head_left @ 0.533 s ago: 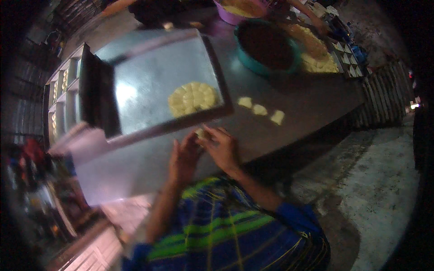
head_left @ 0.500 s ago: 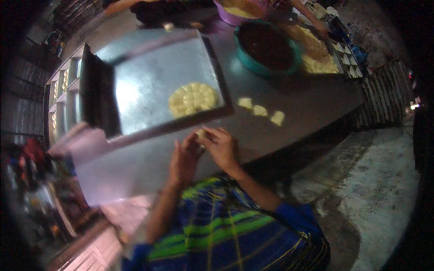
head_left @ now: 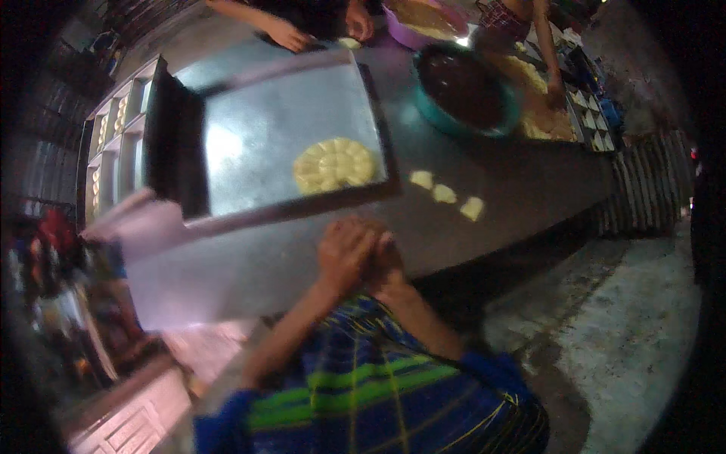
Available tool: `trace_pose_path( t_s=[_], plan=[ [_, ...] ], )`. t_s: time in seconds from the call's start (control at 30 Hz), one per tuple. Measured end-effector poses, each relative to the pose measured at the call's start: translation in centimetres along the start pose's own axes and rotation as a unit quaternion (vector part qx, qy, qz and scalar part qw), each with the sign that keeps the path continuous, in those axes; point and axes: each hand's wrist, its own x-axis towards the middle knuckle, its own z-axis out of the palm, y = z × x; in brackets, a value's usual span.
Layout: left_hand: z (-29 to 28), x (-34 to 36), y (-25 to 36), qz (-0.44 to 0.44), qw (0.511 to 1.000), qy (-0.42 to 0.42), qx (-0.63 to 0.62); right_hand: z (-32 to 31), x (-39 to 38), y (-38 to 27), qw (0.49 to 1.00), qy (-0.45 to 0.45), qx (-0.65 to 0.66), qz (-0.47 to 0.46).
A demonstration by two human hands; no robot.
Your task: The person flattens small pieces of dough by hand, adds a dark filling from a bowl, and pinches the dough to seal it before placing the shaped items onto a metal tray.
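My left hand [head_left: 345, 250] and my right hand [head_left: 387, 261] are pressed together just in front of the table's near edge, the left one covering much of the right. A small piece of pale dough, seen at my fingertips half a second ago, is hidden between the palms. Beyond them lies a metal baking tray [head_left: 265, 113] with a round, flower-like cluster of dough balls [head_left: 335, 165] in its near right corner. To the right of the tray, three loose dough pieces [head_left: 445, 194] rest in a row on the metal table [head_left: 227, 272].
A teal basin [head_left: 508, 121] of dark brown filling stands at the back right, with a purple basin [head_left: 404, 34] behind it. One co-worker's hand [head_left: 554, 94] touches a dough sheet [head_left: 529, 76]; another's hands [head_left: 359, 23] are past the tray. Partitioned trays [head_left: 113, 144] stand left.
My hands have closed together around the dough piece, which no longer shows. A co-worker's hands have come into view beyond the tray, and the view has shifted slightly.
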Motion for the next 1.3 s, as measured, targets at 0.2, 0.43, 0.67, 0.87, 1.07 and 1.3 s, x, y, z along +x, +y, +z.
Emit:
trace_pose_path(
  t_s=[0.2, 0.43, 0.67, 0.87, 1.07, 1.3],
  plan=[
    [-0.7, 1.0, 0.4, -0.200, 0.934, -0.070, -0.288, 1.0, 0.4, -2.7, 0.948, -0.182, -0.252, -0.067],
    [3.0, 4.4, 2.9, -0.308, 0.760, 0.061, -0.569, -0.6, -0.1, -7.6, 0.986, -0.127, 0.050, -0.098],
    [-2.3, -3.6, -4.0, -0.488, 0.743, 0.002, -0.457, 2.5, 3.0, -29.9, 0.791, 0.109, -0.514, -0.312],
    [-4.9, -6.4, -5.1, -0.545, 0.723, 0.059, -0.421, 1.9, 12.3, -42.1, 0.419, -0.056, -0.879, -0.219],
    [-4.6, -9.3, -6.1, -0.562, 0.703, 0.111, -0.421, 2.3, 16.3, -42.7, 0.378, -0.115, -0.917, -0.046],
    [-4.7, -9.1, -5.5, -0.570, 0.689, 0.120, -0.431, 0.4, 18.7, -43.2, 0.397, -0.126, -0.908, 0.035]
  ],
)
